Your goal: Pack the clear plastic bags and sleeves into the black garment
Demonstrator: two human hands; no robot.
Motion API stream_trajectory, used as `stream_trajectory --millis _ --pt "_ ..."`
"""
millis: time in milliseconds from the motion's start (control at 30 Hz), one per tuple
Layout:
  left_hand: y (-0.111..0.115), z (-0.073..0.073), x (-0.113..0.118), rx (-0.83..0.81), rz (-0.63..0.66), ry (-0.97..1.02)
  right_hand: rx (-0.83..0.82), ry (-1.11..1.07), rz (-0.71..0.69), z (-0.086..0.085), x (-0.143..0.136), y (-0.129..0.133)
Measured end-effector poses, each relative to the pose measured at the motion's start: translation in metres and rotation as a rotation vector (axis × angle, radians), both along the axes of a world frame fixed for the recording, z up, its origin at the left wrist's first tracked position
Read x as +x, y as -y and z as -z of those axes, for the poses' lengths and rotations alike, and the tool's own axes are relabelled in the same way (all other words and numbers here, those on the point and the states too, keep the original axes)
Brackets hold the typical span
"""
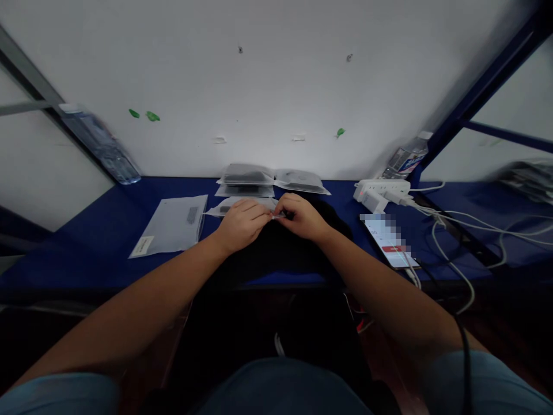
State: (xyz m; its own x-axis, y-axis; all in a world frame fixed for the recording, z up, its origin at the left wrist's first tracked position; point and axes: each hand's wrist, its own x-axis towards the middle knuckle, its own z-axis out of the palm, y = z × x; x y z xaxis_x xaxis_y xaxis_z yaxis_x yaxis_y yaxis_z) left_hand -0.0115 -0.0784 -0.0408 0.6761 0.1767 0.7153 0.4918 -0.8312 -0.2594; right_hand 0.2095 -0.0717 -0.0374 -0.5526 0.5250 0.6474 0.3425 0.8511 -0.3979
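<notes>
My left hand (242, 226) and my right hand (303, 218) meet at the near edge of a frosted plastic bag (219, 207). Both have closed fingers, pinching along that edge side by side. Something dark shows through the bag, but its kind is hidden. Under and around my hands lies black cloth (263, 253). Just behind, a stack of filled frosted bags (245, 174) rests against the wall, with another filled bag (301, 180) to its right. A flat frosted bag (173, 225) with a small label lies left of my left hand.
On the right of the blue table (99, 230) are a white power strip (382, 187) with cables, a lit phone (389, 239) and a water bottle (406, 158). A large clear bottle (103, 147) leans at the left. The white wall (285, 86) bounds the back.
</notes>
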Motion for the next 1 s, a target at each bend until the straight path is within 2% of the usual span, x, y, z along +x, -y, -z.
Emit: stream_trajectory --millis 200,400,500,700,900,1000 --pt "0.0015 -0.0006 -0.0003 0.003 -0.050 -0.023 0.003 0.010 0.025 0.0004 -0.0013 0.0007" --pt "0.0000 0.0025 -0.0029 0.125 -0.051 -0.119 0.066 0.052 0.010 0.0021 -0.0004 -0.0010" --pt "-0.0002 0.0023 -0.0024 0.098 -0.040 -0.151 0.100 0.096 0.009 0.0016 0.0015 -0.0006" --pt "0.0028 -0.0006 -0.0003 0.172 -0.066 -0.092 0.062 0.094 0.028 0.0010 0.0003 0.0019" --pt "0.0028 0.0020 -0.0007 0.027 -0.132 -0.014 -0.013 -0.047 0.009 0.0034 -0.0047 0.0011" --pt "0.0018 0.0030 0.0011 0.006 -0.163 -0.008 0.009 -0.062 0.001 0.0038 -0.0041 -0.0005"
